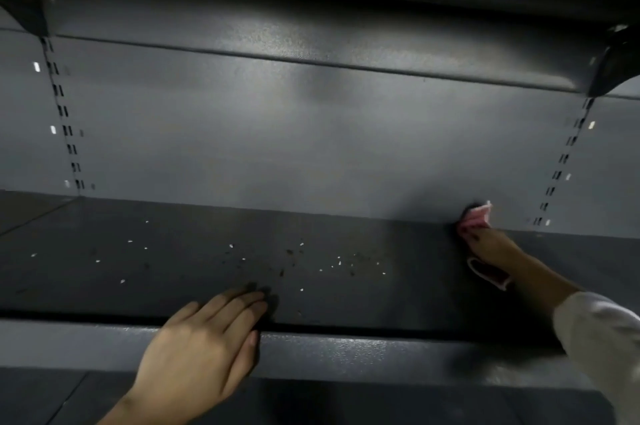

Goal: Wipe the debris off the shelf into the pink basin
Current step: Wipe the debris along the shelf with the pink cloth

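I see one dark grey metal shelf (173, 268) strewn with debris (294, 260): many pale and dark specks, too many to count, loose and light, likely to scatter. My right hand (491, 246) presses one soft pink cloth (476, 216) down at the shelf's back edge, gripping it bunched. My left hand (204, 341) lies flat and unclenched on the shelf's front lip. No pink basin shows.

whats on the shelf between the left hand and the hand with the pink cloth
In the head view, scattered debris, pale grains and dark crumbs, lies on the shelf between the left hand and the right hand holding the pink cloth.
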Tool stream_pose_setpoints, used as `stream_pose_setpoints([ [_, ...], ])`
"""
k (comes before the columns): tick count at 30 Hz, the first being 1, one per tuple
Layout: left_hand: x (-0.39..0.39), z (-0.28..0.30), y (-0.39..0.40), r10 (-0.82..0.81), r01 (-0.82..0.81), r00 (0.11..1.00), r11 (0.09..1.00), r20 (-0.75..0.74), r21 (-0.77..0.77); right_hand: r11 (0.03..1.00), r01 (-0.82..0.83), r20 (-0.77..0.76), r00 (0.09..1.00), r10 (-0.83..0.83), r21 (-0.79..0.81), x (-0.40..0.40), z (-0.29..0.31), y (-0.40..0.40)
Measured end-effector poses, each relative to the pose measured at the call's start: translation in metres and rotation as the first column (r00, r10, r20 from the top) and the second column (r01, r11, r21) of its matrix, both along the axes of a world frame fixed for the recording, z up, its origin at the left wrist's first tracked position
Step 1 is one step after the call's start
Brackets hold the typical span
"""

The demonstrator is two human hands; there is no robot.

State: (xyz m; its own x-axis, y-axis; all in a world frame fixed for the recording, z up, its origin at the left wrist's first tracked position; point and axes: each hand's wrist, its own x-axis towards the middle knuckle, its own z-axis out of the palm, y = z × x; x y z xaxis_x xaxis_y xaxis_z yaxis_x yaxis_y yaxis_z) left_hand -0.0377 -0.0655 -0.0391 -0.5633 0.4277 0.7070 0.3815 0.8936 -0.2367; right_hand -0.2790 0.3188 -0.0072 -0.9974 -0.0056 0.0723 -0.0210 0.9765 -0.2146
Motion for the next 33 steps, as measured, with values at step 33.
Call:
stream_pose_setpoints([
  [33, 0.014, -0.005, -0.032, 0.096, -0.096, 0.995, 0.995, -0.019, -0.001, 0.95, -0.306, -0.162, 0.942, 0.293, -0.061, 0.147, -0.003, -0.258],
])
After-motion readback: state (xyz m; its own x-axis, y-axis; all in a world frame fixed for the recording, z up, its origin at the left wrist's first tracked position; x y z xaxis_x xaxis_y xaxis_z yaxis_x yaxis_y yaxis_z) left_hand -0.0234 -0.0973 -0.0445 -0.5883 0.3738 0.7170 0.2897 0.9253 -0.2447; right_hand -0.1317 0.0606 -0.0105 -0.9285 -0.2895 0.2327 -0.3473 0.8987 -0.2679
